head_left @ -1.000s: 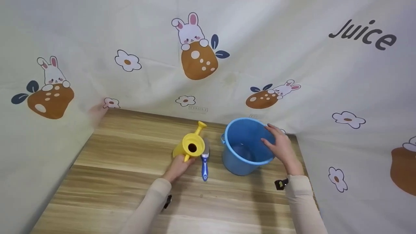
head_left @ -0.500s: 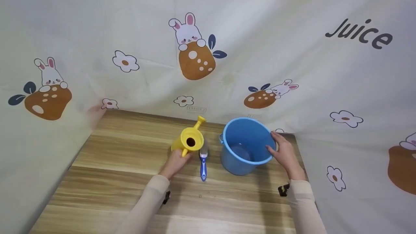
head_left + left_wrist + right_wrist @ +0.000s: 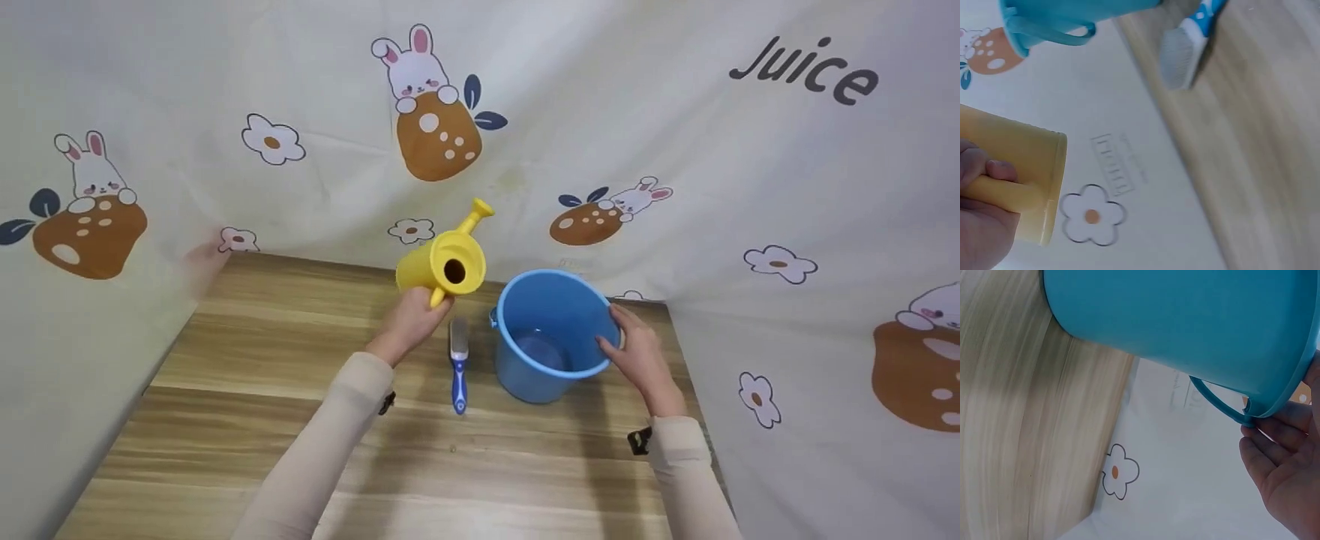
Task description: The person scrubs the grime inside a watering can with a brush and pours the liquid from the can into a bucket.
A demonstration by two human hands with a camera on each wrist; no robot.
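A yellow watering can point(image 3: 420, 268) is in my left hand point(image 3: 411, 324), which grips it by the handle. It is raised off the wooden surface, spout toward the back. In the left wrist view, fingers curl round the yellow handle point(image 3: 999, 191). A blue bucket point(image 3: 531, 375) stands upright to the right. My right hand point(image 3: 637, 352) holds its right rim, thumb inside and fingers outside; the right wrist view shows the fingers beside the bucket's handle point(image 3: 1216, 400). Between can and bucket lies a brush point(image 3: 459, 375) with a blue and white handle and a grey bristle head.
Pale cloth walls point(image 3: 330, 187) printed with rabbits, strawberries and flowers rise at the back and both sides. The bucket stands close to the back wall. Wood-grain surface point(image 3: 247, 427) stretches toward the front and left.
My left hand has lifted the watering can up and toward the back, away from beside the brush. The right hand's fingers have settled on the bucket rim. The head view has shifted slightly.
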